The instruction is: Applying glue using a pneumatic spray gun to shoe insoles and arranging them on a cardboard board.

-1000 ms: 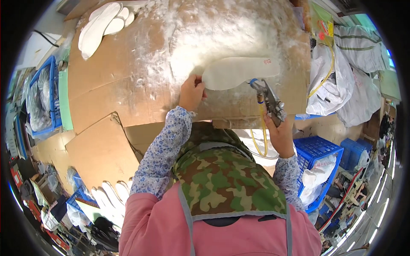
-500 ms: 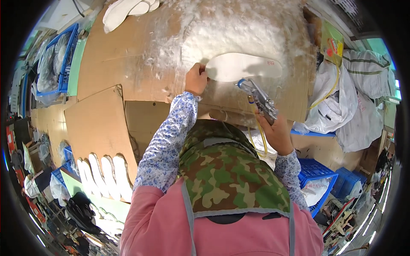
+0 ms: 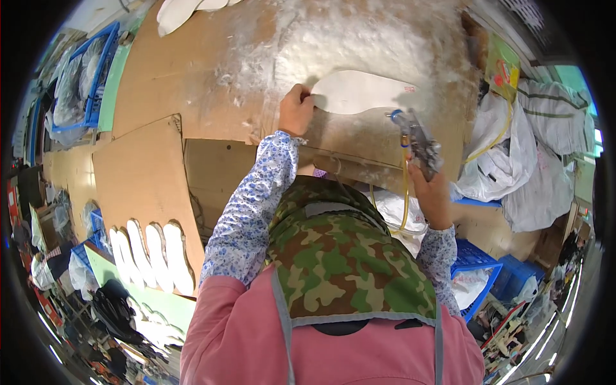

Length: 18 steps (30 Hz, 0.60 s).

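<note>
A white shoe insole (image 3: 362, 92) lies flat on a cardboard-covered bench (image 3: 192, 77) crusted with white residue. My left hand (image 3: 296, 110) holds the insole's left end down with its fingers closed on it. My right hand (image 3: 431, 187) grips a metal spray gun (image 3: 416, 136) with a yellow hose; its nozzle points at the insole's lower right edge from close by.
Several white insoles (image 3: 151, 253) stand in a row on a cardboard sheet at lower left. More insoles (image 3: 183, 9) lie at the bench's far edge. Blue crates (image 3: 77, 77) with bagged goods are at left, white sacks (image 3: 513, 154) and a blue crate (image 3: 475, 269) at right.
The view has shifted so the bench sits lower and more to the right in the picture. My left hand stays on the insole's end, and the spray gun has come nearer its right part.
</note>
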Available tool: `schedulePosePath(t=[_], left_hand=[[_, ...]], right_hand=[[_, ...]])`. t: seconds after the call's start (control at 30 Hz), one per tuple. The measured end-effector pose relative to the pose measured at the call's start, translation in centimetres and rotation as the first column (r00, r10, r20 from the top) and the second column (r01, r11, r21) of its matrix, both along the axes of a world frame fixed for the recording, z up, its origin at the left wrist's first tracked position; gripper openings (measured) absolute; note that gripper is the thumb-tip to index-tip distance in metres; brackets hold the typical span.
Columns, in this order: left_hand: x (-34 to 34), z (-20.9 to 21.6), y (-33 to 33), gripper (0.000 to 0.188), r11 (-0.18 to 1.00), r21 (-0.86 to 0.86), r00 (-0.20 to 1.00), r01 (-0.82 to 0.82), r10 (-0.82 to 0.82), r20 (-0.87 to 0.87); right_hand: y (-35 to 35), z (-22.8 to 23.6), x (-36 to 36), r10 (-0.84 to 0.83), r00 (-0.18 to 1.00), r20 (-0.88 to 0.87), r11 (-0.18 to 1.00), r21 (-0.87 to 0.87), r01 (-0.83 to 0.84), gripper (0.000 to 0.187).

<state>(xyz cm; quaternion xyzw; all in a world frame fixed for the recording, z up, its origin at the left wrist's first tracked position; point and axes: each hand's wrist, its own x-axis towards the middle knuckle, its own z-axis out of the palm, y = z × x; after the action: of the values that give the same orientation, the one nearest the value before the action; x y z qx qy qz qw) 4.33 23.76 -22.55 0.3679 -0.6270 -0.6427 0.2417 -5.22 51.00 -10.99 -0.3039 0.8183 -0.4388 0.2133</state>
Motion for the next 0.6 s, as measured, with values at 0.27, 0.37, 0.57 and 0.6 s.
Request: schedulePosePath(t=[0.27,0.37,0.57,0.6], left_hand=[[5.5,9.9,2.0,0.007,0.977,0.167,0.908,-0.133,0.188,-0.374],[11.7,11.4,1.8,0.009,0.920,0.332,0.829,-0.209,0.347,-0.440],[27.3,9.8,4.8,0.010,0.704,0.339,0.575,-0.624,0.707,-0.412],[29.8,9.3,5.5,0.010,0.611,0.342,0.517,-0.714,0.789,-0.331]], right_hand=[[1.0,4.5,-1.1,-0.194,0.969,0.151,0.981,0.029,0.192,0.030],[0.0,5.4,-0.6,-0.002,0.985,0.173,0.997,-0.080,0.016,0.034],[-3.4,4.7,0.4,0.211,0.959,0.189,0.977,-0.026,-0.210,0.041],[-3.9,4.5,0.5,0.231,0.952,0.201,0.972,-0.015,-0.233,0.041]])
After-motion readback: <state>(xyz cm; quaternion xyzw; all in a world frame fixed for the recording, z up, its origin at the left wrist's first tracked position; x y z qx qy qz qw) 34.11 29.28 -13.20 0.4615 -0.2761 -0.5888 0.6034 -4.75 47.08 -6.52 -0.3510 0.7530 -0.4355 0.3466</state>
